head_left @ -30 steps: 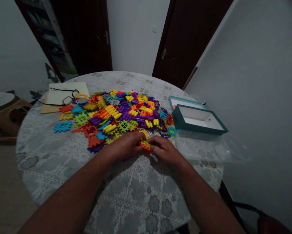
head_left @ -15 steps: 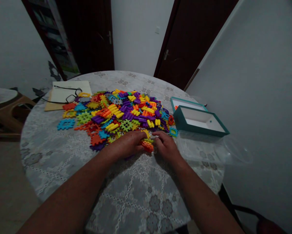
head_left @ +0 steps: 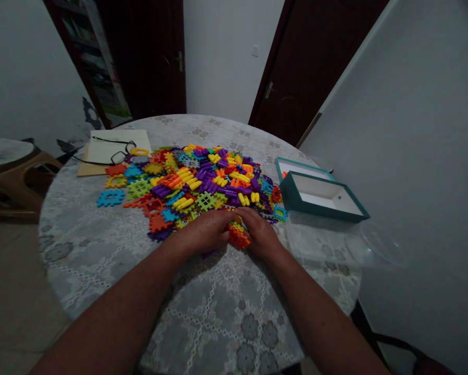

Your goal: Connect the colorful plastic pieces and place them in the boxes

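A heap of colourful plastic building pieces covers the middle of a round table with a lace-patterned cloth. At the heap's near edge, both of my hands close on one small orange block assembly. My left hand grips it from the left with curled fingers. My right hand holds it from the right, fingers bent over its top. The block rests low, close to the cloth.
A teal box with a white inside and its lid behind stand at the right. Clear plastic wrap lies in front of them. A pad with eyeglasses sits at the back left. Dark doors and a wall stand behind.
Both hands have stayed on the orange block and drawn closer together; the block has tipped and turned a little between them. The view has shifted slightly.
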Demonstrator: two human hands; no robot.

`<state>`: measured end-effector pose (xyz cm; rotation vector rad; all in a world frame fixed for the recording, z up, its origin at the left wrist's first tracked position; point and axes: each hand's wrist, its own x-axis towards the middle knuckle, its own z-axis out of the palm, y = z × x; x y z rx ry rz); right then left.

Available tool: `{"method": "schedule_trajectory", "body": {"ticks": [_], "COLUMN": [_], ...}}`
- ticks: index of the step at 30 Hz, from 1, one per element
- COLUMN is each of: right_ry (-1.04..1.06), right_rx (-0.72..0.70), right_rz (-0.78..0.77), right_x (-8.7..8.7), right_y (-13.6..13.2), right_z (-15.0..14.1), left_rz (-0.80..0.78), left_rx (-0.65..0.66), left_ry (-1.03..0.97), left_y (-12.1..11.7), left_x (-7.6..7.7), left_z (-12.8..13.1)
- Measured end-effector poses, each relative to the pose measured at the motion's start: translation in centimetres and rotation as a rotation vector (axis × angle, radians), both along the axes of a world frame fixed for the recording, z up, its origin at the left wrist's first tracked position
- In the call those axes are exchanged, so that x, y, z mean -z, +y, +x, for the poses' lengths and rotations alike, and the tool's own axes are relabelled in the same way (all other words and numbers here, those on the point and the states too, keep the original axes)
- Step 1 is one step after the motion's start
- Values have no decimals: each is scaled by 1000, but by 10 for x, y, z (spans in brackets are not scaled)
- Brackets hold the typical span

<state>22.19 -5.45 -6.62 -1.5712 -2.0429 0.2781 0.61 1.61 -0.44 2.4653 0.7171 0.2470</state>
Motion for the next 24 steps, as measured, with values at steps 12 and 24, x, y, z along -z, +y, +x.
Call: {"method": "schedule_trajectory", "body": {"ticks": [12,24], "right_ry": [-160,64], "right_rx": [74,126], "right_rz": [-118,-57], "right_x": [-13,1], "right_y": [-8,0], "right_z": [-11,2], "left_rz": [-69,-18], "left_rx": [47,4], "left_ry": [-14,36], "left_y": [0,3], "left_x": [0,7], "left_z": [-1,0]}}
